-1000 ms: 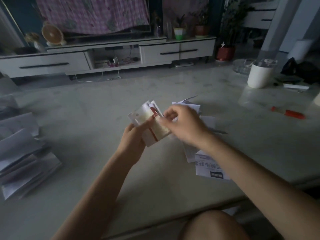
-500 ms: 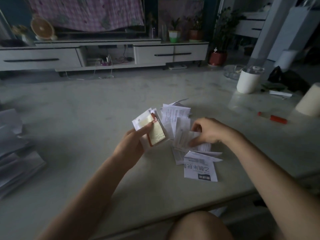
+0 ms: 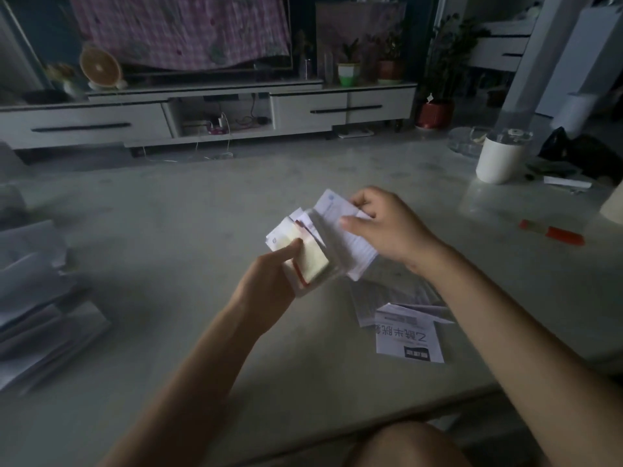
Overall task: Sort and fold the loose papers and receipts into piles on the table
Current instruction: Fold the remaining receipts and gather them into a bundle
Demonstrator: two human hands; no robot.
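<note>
Centrally above the worktop (image 3: 161, 271), the left hand (image 3: 269, 281) grips a bundle of receipts (image 3: 312, 261), thumb on top. Just right, the right hand (image 3: 387, 227) pinches a printed slip (image 3: 337, 214); loose papers (image 3: 409, 342) lie nearer.

The left hand (image 3: 269, 284) grips a paper stack (image 3: 313, 262), thumb on top; right hand (image 3: 387, 227) pinches a receipt (image 3: 354, 247).

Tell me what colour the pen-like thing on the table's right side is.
Orange-red; the pen-like thing shows best in the head view.
</note>
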